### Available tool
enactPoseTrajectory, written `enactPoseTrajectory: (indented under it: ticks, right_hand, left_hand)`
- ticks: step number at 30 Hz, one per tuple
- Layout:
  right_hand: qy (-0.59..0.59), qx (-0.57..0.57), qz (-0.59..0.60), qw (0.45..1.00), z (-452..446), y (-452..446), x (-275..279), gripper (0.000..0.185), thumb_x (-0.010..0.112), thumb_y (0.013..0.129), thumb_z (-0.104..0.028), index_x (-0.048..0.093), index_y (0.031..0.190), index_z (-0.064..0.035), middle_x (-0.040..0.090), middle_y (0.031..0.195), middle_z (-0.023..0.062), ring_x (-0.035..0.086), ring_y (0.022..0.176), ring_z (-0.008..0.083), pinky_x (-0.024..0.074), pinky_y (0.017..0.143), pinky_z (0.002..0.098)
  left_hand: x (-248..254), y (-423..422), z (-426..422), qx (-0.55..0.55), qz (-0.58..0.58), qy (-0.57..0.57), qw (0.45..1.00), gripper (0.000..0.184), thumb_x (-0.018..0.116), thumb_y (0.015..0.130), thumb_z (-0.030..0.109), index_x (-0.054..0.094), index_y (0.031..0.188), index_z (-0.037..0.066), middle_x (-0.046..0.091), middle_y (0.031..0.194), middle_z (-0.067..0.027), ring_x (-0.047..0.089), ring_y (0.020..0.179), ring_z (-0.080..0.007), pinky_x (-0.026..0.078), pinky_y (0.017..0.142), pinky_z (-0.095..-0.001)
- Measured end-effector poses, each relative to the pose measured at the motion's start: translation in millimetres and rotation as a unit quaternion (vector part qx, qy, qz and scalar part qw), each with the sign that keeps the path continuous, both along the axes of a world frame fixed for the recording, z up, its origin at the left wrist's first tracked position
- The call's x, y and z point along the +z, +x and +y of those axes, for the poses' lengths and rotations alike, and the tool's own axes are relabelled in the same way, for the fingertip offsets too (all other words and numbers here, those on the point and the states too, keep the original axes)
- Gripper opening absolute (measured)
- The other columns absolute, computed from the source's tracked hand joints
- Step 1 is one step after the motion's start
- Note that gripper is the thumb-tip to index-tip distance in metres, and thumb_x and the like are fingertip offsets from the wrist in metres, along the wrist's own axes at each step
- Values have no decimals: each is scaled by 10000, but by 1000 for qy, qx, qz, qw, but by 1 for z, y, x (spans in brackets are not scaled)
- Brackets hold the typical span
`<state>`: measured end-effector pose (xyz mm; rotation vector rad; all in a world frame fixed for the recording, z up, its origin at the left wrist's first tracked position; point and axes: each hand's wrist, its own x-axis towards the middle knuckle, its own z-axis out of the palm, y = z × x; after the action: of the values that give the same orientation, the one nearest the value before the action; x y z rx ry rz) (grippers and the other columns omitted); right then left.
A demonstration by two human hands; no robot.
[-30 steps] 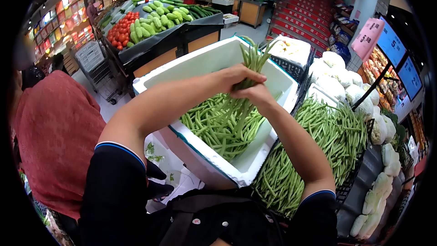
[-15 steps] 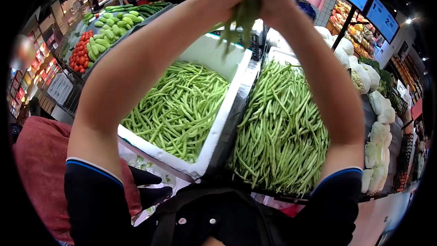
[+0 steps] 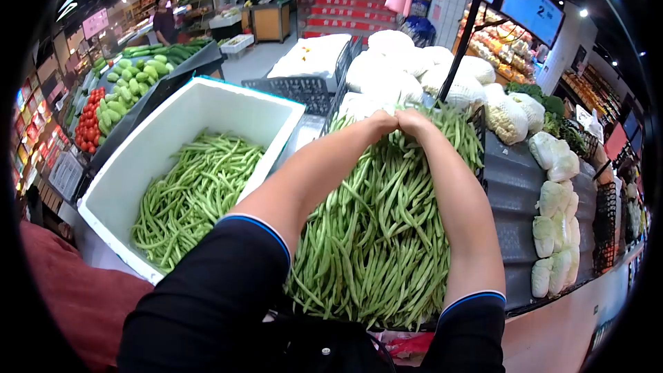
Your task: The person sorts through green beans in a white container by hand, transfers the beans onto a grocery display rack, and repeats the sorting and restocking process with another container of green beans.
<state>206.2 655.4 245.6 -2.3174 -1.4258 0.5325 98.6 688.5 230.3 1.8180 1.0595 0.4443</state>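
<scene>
A heap of green beans (image 3: 366, 235) fills the display in front of me, most of them lying lengthwise. At its far end my left hand (image 3: 381, 121) and my right hand (image 3: 410, 122) meet side by side. Both are closed on a bunch of green beans (image 3: 395, 148), whose lower ends hang down onto the heap. My fingertips are mostly hidden behind the backs of my hands. To the left stands a white foam box (image 3: 103, 217), with more loose green beans (image 3: 197, 193) inside it.
Net-wrapped white vegetables (image 3: 387, 72) sit behind the heap, beside a dark sign pole (image 3: 459, 55). Wrapped cabbages (image 3: 556, 235) line the right. Cucumbers and tomatoes (image 3: 88, 121) are at far left. A red cloth-covered shape (image 3: 76, 297) is close on my left; another person (image 3: 164, 22) stands farther back.
Both hands have come down from high above the boxes to the far end of the right-hand bean heap, bringing the bunch with them. The view has turned rightward and tilted up.
</scene>
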Motion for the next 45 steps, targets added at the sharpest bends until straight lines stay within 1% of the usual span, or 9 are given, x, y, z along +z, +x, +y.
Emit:
enactPoseTrajectory:
  ticks: [5,10,14,17,21,29,37,42,45]
  right_hand:
    - [86,66,-92,990,16,16,-7,383,514,765,-279,630,891,64,638,892,233,631,811,332,471,739,418]
    - [216,206,-96,950,-3,-87,54,582,638,761,-416,582,1079,69,603,1069,223,584,1006,318,444,876,375]
    - [144,392,-64,906,16,-241,59,807,697,670,-538,511,1193,47,519,1200,249,526,1097,324,420,926,363]
    - [74,481,-189,853,77,-340,21,1041,736,543,-632,416,1282,26,425,1296,249,393,1228,348,342,1007,388]
    - [-22,497,-220,839,140,-422,-41,1282,697,473,-737,207,1382,22,229,1419,225,169,1338,343,198,1075,470]
    - [-16,478,-321,817,182,-458,-96,1185,543,563,-799,293,1350,52,206,1425,229,117,1344,356,130,1087,465]
    - [-74,443,-118,886,165,-457,-115,1288,693,499,-711,166,1363,86,292,1381,273,270,1294,390,153,1077,481]
    - [-187,462,-171,850,155,-468,-85,931,664,617,-658,516,1198,53,430,1304,240,352,1246,385,96,1069,497]
    - [-119,479,-265,829,164,-473,-103,910,662,641,-629,481,1251,22,396,1340,227,318,1269,382,137,1067,511]
  left_hand:
    - [55,-47,49,-100,249,168,949,504,725,680,397,630,977,1,631,829,-95,544,697,-191,460,603,-354]
    - [179,-304,-38,-162,129,392,896,391,621,794,313,643,1060,27,641,884,-79,592,786,-147,476,717,-275]
    - [154,-478,-111,24,316,396,862,401,645,804,340,630,1057,29,630,939,-121,609,873,-228,472,759,-337]
    - [76,-561,-159,171,231,425,858,388,692,740,343,635,991,54,630,899,-174,612,823,-311,480,738,-367]
    - [59,-555,-202,298,204,355,862,313,664,751,372,667,896,95,660,801,-96,637,738,-263,491,653,-349]
    - [46,-560,-198,364,141,352,851,182,677,749,271,678,728,91,650,667,-56,617,567,-195,468,527,-292]
    - [56,-539,-193,360,100,433,820,127,693,730,197,676,705,74,642,637,-60,586,491,-173,439,465,-267]
    - [60,-531,-194,372,115,430,815,163,683,732,237,664,683,82,624,601,-50,588,497,-181,440,471,-284]
    - [60,-532,-195,387,132,413,814,181,677,734,260,657,668,92,619,594,-43,604,520,-201,452,488,-299]
